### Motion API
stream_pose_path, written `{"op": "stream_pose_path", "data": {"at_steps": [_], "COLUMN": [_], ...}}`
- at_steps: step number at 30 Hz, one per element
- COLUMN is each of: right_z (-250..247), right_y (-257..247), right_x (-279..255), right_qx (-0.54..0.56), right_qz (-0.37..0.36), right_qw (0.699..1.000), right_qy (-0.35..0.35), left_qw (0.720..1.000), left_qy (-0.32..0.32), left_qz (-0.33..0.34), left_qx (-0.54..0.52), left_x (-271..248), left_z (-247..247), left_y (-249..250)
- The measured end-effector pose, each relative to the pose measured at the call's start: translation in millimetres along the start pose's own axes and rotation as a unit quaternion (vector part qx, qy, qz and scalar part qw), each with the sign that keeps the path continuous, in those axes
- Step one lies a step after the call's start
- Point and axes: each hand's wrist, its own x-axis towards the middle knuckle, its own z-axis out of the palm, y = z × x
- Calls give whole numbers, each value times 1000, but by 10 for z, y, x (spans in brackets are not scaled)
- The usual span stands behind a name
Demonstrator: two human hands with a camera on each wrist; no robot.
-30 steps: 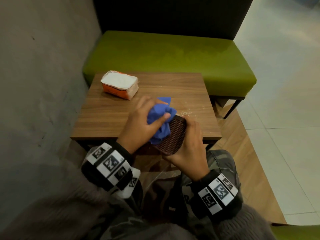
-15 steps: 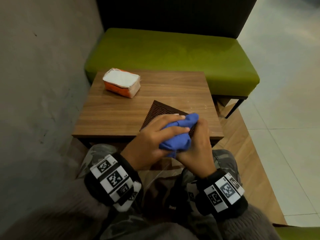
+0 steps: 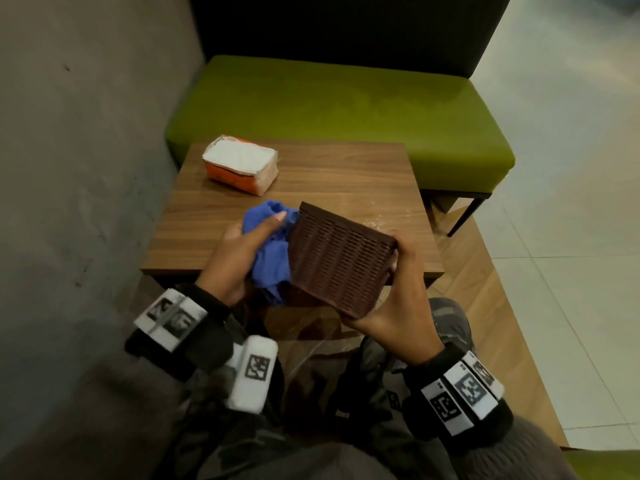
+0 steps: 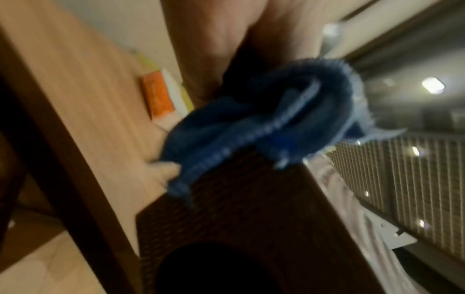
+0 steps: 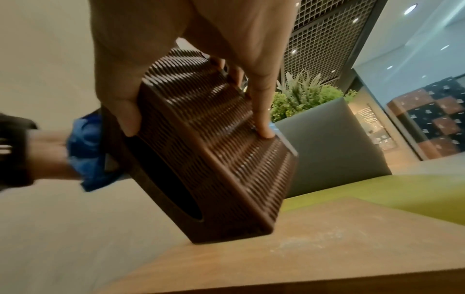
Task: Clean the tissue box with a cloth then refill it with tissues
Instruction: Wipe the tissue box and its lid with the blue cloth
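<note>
Wiping step under way. Tissue box [image 3: 341, 259] off the table [image 3: 346, 174], tilted above its near edge, clamped in right hand [image 3: 398, 306], thumb on one woven face, fingers curled over the far edge. Left hand [image 3: 232, 258] closed around bunched blue cloth [image 3: 268, 251], pressed to the box's left end. Best done: firm hold, short strokes along the weave, turn face by face. Tissue pack [image 3: 240, 164] waiting at the far left corner. Versus half a second back: cloth gone from top to left end, broad side now up.

No readable words, brands or numbers are shown. Only black-and-white square code markers are seen on the wristbands [image 3: 460, 398], at 5 and 7 o'clock; these cannot be read.
</note>
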Motion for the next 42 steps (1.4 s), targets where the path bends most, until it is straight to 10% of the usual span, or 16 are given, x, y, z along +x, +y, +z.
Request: {"op": "stream_pose_path", "data": {"at_steps": [7,12,17,28,34,38,42], "right_z": [-218,-304,-283,-497,-462,-229,-126], "right_y": [0,-21,55,334,399,149,68], "right_x": [1,30,18,216,72,17,66], "right_qx": [-37,-65,-73,-128,-25,340,421], "right_qz": [-102,-153,-206,-260,126,416,412], "right_qw": [994,986,974,949,989,843,807], "right_qy": [-7,23,-49,-124,-67,-31,-45], "left_qw": [986,973,898,905,957,966,973], "left_qy": [-164,-180,-298,-310,-212,-209,-214], "left_qz": [16,-143,-319,-285,-171,-121,-80], "left_qx": [13,30,-51,-58,-99,-95,-27], "left_x": [45,-48,3,45,-57,-25,17], "left_z": [-58,-212,-280,-9,189,200,215], "left_y": [324,-32,-98,-22,-189,-275,-376]}}
